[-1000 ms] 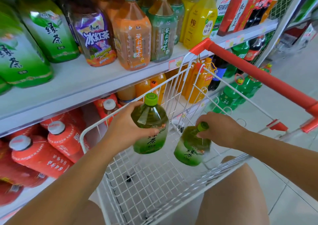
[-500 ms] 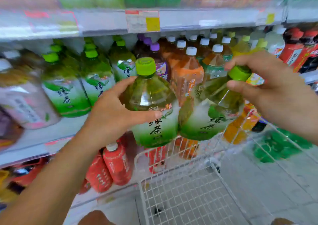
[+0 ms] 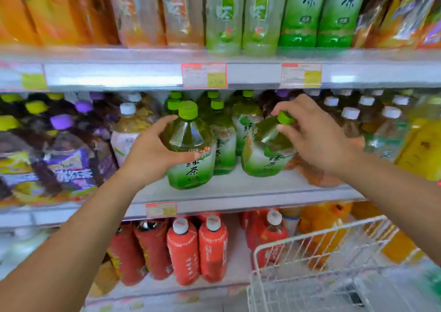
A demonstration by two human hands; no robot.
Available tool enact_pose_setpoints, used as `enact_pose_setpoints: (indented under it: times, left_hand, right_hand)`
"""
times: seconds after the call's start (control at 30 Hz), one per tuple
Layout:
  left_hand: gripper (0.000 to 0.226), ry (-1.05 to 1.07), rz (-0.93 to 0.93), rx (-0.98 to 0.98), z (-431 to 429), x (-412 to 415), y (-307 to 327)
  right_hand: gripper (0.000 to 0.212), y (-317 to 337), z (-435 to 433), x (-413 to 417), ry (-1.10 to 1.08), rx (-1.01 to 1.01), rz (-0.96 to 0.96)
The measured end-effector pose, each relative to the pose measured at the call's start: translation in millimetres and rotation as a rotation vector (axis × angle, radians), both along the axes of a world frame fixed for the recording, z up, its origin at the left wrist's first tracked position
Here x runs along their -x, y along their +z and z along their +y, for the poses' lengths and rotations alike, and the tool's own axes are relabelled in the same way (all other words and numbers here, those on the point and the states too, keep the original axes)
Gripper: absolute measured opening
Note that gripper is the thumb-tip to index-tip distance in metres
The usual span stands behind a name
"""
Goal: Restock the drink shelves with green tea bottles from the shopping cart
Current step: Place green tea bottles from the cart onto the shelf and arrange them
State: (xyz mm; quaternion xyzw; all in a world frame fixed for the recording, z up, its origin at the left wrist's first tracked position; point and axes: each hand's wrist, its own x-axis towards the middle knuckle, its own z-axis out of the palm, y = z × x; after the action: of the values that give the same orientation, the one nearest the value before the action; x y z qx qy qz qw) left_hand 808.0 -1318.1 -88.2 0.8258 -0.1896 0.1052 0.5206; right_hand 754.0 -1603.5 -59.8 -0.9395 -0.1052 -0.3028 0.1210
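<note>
White metal shop shelving (image 3: 238,192) fills the view in three tiers, each front edge carrying pink-and-yellow paper price labels (image 3: 204,75). Top tier: tall orange, pale and green-labelled bottles (image 3: 298,13). Middle tier, left: dark bottles with purple and yellow caps (image 3: 62,144); right: white-capped bottles (image 3: 391,130) beside a yellow container. Bottom tier: red-sleeved bottles with white caps (image 3: 198,247) and orange bottles (image 3: 327,218). Lighting is bright and even. Edges of the view are blurred.

I note a grey metal middle shelf (image 3: 250,190) carrying green-capped green tea bottles (image 3: 222,142), purple-capped dark bottles (image 3: 69,159) and white-capped bottles (image 3: 391,132).
</note>
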Motion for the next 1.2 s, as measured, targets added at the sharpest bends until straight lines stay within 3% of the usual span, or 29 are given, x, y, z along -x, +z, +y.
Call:
enact_pose_setpoints:
  times: [0.17, 0.3, 0.37, 0.43, 0.53, 0.67, 0.87, 1.0, 1.03, 1.1, 1.2]
  left_hand:
    - [0.062, -0.029, 0.094, 0.074, 5, -13, -6]
    - [0.061, -0.077, 0.144, 0.124, 3, -21, -8]
    - [0.062, -0.096, 0.155, 0.130, 3, -24, -10]
    - [0.062, -0.104, 0.169, 0.148, 4, -27, -13]
    - [0.062, -0.101, 0.191, 0.167, 7, -31, -15]
    - [0.069, -0.142, 0.230, 0.179, 9, -35, -18]
    - [0.108, -0.020, 0.202, -0.002, 19, -53, -27]
    - [0.111, -0.022, 0.199, -0.043, 20, -60, -31]
    - [0.110, -0.022, 0.209, -0.045, 20, -60, -31]
    - [0.110, -0.033, 0.203, -0.046, 20, -60, -31]
    - [0.110, -0.038, 0.169, -0.025, 19, -57, -31]
  right_hand:
    - [0.029, -10, 11, -48, -0.022, -0.020, 0.110]
    - [0.039, -13, 6, -74, -0.051, -0.179, 0.115]
    - [0.060, -23, 4, -75, -0.012, -0.369, 0.147]
    - [0.093, -47, 4, -68, 0.012, -0.473, 0.204]
    - [0.114, -88, 6, -62, -0.082, -0.275, 0.145]
    - [0.111, -102, 7, -75, -0.205, -0.050, -0.038]
    - [0.107, -99, 5, -92, -0.365, 0.138, -0.027]
    - [0.102, -96, 14, -86, -0.417, 0.181, -0.060]
    - [0.097, -98, 24, -80, -0.379, 0.126, -0.100]
    - [0.084, -105, 57, -67, -0.129, -0.168, -0.085]
    - [0.092, -110, 113, -57, 0.262, -0.664, 0.312]
